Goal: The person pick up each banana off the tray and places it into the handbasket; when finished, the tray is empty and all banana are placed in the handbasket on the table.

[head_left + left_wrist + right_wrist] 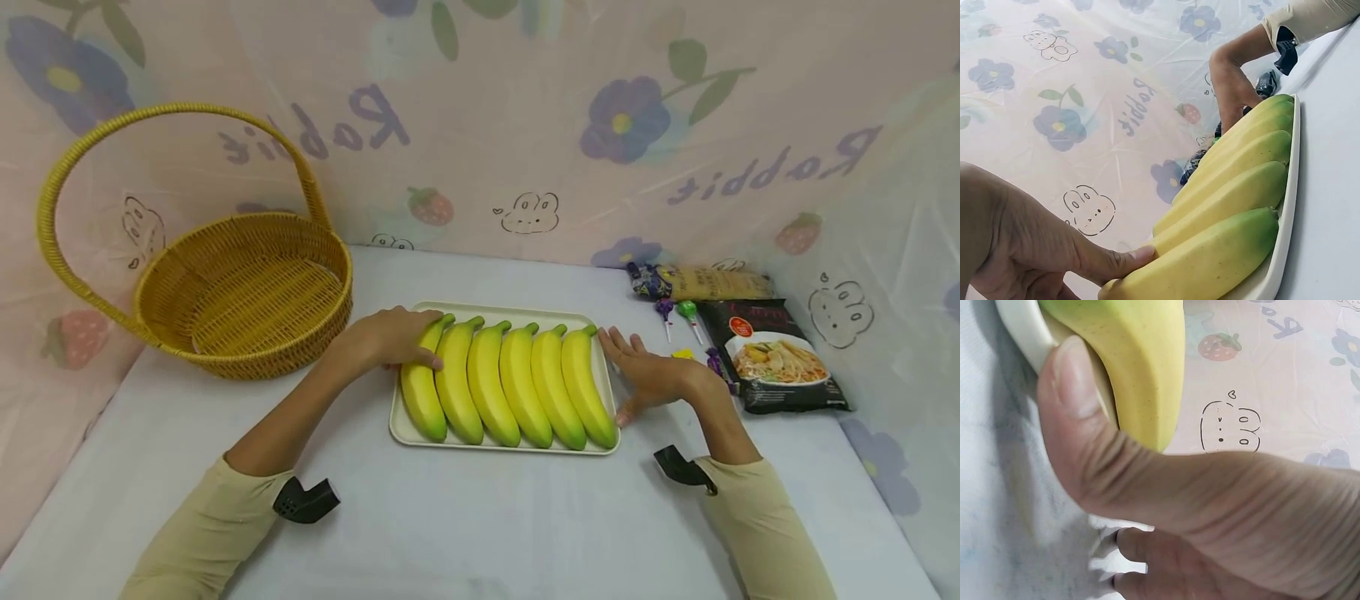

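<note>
Several yellow bananas with green tips lie side by side on a cream rectangular tray (495,309). My left hand (384,337) is at the tray's left end and grips the leftmost banana (422,402) near its stem. In the left wrist view its thumb lies across that banana (1210,256), while the other fingers are partly hidden. At the opposite end my right hand (651,377) rests against the tray's right edge with fingers extended. The right wrist view has its thumb at the tray rim (1025,331), beside the rightmost banana (1144,369).
A yellow wicker basket (337,312) with a tall handle stands at the back left. On the right are a black food packet (780,367), a tan and blue package (720,283) and lollipops, one green (687,309). A patterned curtain backs the white table.
</note>
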The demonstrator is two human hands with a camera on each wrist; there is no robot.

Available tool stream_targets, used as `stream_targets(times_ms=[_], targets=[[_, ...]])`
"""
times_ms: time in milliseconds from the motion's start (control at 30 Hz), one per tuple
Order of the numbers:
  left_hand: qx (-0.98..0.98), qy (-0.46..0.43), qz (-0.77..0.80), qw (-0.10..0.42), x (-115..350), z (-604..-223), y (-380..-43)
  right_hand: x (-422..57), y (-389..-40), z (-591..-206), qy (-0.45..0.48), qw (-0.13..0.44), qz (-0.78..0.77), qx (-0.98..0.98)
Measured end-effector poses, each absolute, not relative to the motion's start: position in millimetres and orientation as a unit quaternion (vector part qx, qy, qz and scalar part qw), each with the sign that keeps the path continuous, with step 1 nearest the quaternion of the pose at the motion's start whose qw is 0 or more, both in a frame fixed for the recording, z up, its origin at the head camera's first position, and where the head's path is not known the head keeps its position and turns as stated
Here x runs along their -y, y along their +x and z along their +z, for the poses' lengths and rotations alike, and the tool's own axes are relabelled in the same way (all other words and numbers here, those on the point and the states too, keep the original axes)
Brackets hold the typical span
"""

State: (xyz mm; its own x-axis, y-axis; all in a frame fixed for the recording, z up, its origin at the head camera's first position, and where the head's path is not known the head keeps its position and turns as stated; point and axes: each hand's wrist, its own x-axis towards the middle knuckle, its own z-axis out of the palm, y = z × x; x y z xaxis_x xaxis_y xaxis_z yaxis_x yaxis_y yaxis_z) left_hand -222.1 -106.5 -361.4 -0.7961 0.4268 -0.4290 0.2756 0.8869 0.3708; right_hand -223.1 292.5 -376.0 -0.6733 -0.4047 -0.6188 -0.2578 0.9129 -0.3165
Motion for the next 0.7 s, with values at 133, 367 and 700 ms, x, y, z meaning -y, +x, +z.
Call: stream_targets(times_ms=[133, 367, 700], targets=[[-0.938, 0.182, 0.154, 0.253, 109, -359, -222, -293, -224, -375, -0.184, 0.363, -0.107, -0.907], [-0.934, 0.174, 0.165, 0.265, 111, -355, -225, -294, -226, -373, -0.187, 0.360, -0.110, -0.907], [-0.932, 0.169, 0.191, 0.256, 115, -348, -226, -295, -224, -373, -0.180, 0.360, -0.108, -0.909]])
